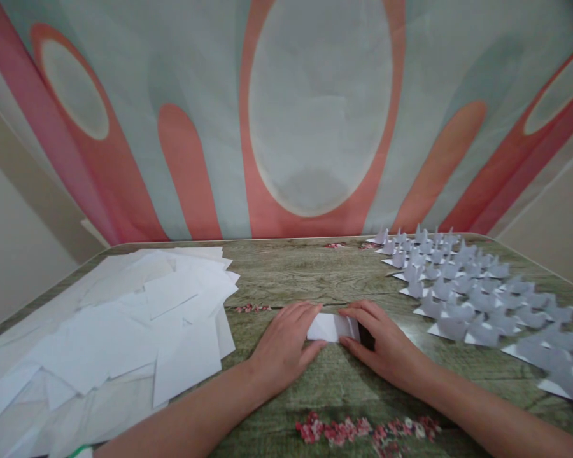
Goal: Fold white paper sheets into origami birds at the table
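Note:
A small folded piece of white paper [332, 327] sits between my two hands at the middle of the table. My left hand [289, 340] grips its left end, thumb along the near edge and fingers along the far edge. On the right end, my right hand [375, 334] pinches the paper the same way, its fingertips over the far and near corners. A crease shows across the paper's middle. Part of each end is hidden under the fingers.
Loose white paper sheets [124, 337] lie in an overlapping heap on the left. Several rows of folded paper birds [458, 280] stand on the right. The wood-patterned table [277, 267] has printed pink flowers [344, 431] and meets a patterned backdrop [319, 114] behind.

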A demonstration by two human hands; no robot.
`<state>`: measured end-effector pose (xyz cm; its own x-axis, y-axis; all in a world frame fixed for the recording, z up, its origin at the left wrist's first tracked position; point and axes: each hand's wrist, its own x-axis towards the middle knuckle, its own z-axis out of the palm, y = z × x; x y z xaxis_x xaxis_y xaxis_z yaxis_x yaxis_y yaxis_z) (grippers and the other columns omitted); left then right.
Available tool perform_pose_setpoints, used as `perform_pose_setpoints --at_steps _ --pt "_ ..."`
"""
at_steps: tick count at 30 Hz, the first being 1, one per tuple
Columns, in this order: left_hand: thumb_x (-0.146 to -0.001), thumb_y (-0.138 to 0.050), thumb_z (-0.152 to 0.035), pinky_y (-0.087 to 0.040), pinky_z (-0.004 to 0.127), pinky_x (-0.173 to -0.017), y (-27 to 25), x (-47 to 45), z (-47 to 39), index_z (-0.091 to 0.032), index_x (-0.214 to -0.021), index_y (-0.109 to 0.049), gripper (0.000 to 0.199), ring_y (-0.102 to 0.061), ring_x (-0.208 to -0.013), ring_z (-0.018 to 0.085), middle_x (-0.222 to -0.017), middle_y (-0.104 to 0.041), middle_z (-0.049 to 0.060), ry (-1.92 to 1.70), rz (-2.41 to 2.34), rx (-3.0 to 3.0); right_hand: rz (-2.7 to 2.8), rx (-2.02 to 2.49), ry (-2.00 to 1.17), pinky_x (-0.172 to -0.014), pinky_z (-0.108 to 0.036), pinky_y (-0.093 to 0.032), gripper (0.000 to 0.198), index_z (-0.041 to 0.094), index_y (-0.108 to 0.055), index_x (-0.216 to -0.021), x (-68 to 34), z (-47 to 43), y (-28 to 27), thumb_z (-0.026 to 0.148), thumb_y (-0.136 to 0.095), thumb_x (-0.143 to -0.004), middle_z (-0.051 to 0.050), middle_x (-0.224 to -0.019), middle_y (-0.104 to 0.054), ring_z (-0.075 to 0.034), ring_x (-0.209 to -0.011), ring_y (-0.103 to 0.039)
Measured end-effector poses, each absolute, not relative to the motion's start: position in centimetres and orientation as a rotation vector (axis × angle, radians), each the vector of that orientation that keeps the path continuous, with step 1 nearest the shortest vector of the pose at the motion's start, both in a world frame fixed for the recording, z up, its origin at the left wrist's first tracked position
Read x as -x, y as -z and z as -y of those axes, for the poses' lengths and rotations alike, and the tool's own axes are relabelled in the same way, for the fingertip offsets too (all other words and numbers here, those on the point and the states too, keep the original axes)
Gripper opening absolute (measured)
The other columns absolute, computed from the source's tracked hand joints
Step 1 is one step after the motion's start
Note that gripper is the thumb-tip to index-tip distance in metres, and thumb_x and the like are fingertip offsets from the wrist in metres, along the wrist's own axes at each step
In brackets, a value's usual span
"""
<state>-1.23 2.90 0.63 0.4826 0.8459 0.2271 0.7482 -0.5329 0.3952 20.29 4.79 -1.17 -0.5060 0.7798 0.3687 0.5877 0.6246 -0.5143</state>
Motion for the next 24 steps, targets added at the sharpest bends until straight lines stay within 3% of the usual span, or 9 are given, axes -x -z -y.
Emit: perform_pose_setpoints --at_steps 7,17,24 --pt "-0.081 -0.058 -0.021 -0.041 0.033 -0.091 -1.5 1.0 -2.9 -0.022 -0.115 -0.053 0.035 -0.051 -0.101 0.019 -0.106 -0.057 0.004 -0.669 -1.287 -2.333 2.21 0.997 -0.495 -0.078 -0.033 -0.049 0.023 0.02 -0.057 -0.103 -20.3 -4.8 1.0 0.016 -0.054 -0.08 -0.007 -0.096 -0.054 -0.018 -0.09 -0.054" --pt "-0.084 -0.054 -0.021 -0.043 0.025 -0.075 -1.8 1.2 -3.6 -0.019 -0.091 -0.066 0.015 -0.057 -0.082 0.014 -0.085 -0.063 0.002 -0.807 -1.226 -2.059 2.122 1.023 -0.729 -0.067 -0.027 -0.047 0.015 0.02 -0.061 -0.095 -20.5 -5.0 0.4 0.021 -0.049 -0.086 -0.004 -0.083 -0.059 -0.015 -0.074 -0.055" --pt "-0.084 -0.054 -0.026 -0.044 0.025 -0.07 -1.6 1.5 -4.2 -0.016 -0.091 -0.067 0.018 -0.058 -0.077 0.015 -0.083 -0.064 0.003 -0.906 -1.272 -1.886 1.969 1.072 -0.905 -0.063 -0.027 -0.049 0.033 0.021 -0.051 -0.116 -20.7 -4.4 0.3 0.035 -0.049 -0.086 -0.003 -0.083 -0.06 -0.015 -0.071 -0.056"
